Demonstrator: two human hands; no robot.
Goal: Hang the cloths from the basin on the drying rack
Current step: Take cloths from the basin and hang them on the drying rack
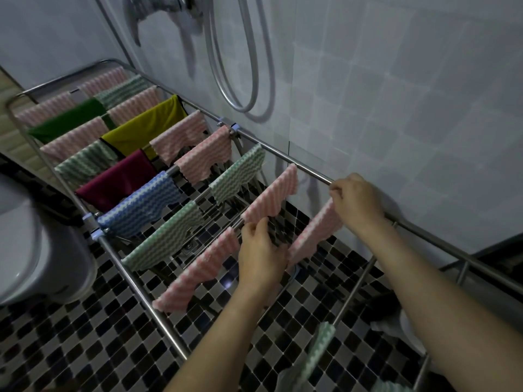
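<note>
A steel drying rack (283, 154) runs from the far left to the near right, with several cloths draped over its rods. A pink wavy cloth (314, 233) hangs on a rod near the middle. My right hand (356, 199) grips its far end at the rack's side rail. My left hand (260, 250) holds its near end. Other pink cloths (271, 193), (198, 270) hang on the rods just beyond. A green wavy cloth (317, 355) lies over a near rod. The basin is not in view.
A white toilet (36, 250) stands at the left. A shower hose (243, 66) and a tap hang on the tiled wall behind the rack. The floor (85, 335) is a black and white mosaic. Bare rods (356, 287) lie on the rack's near right part.
</note>
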